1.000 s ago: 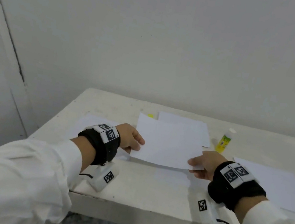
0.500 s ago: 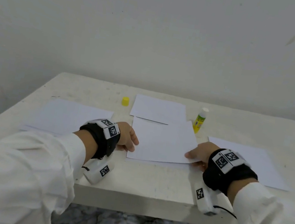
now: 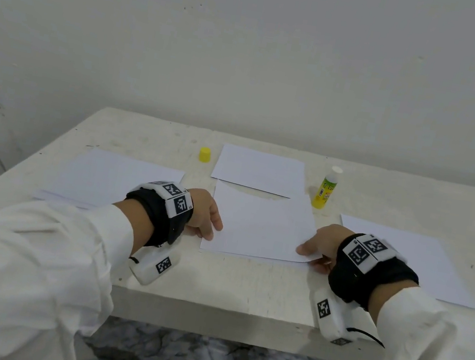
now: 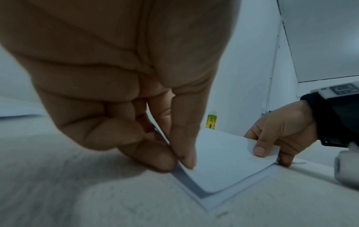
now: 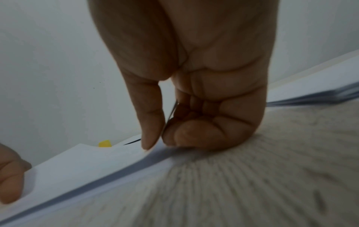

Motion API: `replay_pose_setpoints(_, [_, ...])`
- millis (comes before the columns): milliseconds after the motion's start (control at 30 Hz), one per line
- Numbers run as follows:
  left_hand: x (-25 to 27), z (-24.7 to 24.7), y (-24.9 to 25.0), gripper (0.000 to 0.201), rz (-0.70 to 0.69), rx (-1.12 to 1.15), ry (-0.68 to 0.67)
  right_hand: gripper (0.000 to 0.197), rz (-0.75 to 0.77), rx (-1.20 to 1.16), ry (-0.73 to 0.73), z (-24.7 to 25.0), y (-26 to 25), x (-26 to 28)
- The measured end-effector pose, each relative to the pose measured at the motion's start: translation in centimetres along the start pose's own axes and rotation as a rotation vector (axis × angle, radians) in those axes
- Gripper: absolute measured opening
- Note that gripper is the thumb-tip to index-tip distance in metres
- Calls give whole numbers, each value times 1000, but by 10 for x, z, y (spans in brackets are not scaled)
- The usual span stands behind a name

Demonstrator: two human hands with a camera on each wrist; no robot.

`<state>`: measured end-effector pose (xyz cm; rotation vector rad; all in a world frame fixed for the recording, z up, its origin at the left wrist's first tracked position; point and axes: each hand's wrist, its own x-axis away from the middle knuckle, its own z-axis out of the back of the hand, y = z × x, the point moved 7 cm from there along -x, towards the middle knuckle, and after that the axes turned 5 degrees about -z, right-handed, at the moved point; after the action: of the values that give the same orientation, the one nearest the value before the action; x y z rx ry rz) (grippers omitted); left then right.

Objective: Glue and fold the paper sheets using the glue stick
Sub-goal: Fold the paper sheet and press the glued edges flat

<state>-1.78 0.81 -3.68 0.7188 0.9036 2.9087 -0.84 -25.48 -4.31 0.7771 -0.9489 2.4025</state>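
A white paper sheet point(image 3: 260, 226) lies folded over at the table's near middle, its top flap just above the lower layer. My left hand point(image 3: 207, 222) pinches the flap's near left corner point(image 4: 186, 165) between thumb and fingers. My right hand point(image 3: 317, 249) pinches the near right corner point(image 5: 155, 147) the same way. The glue stick point(image 3: 326, 188), yellow-green with its white tip bare, stands upright beyond the sheet's far right corner. Its yellow cap point(image 3: 204, 154) sits at the back left of a second sheet point(image 3: 259, 171).
A stack of white sheets point(image 3: 110, 180) lies on the left of the white table point(image 3: 213, 279), another sheet point(image 3: 399, 257) on the right. A white wall rises right behind the table. The near table edge is just below my wrists.
The sheet's raised flap has come down toward the table with both hands holding its near corners. The head view has swung, so the whole table now shows.
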Motion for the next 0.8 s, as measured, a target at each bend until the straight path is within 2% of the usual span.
replay_pose_setpoints(333, [4,-1,1,23,2,-46,8,34,34,50,9,-2,-1,-8])
replay_pose_setpoints(467, [2,-3,0,23,14,-67,19,15,62,202,48,0,-10,-5])
replay_pose_setpoints(567, [-2,-4,0,25,13,-94,13,26,75,335,82,10,-15,-3])
replay_pose_setpoints(700, [-4,-3,1,23,12,-129,2,13,74,309,31,15,-10,-5])
replay_pose_setpoints(800, [-5,-2,1,22,14,-145,1,34,104,285,16,16,-10,-3])
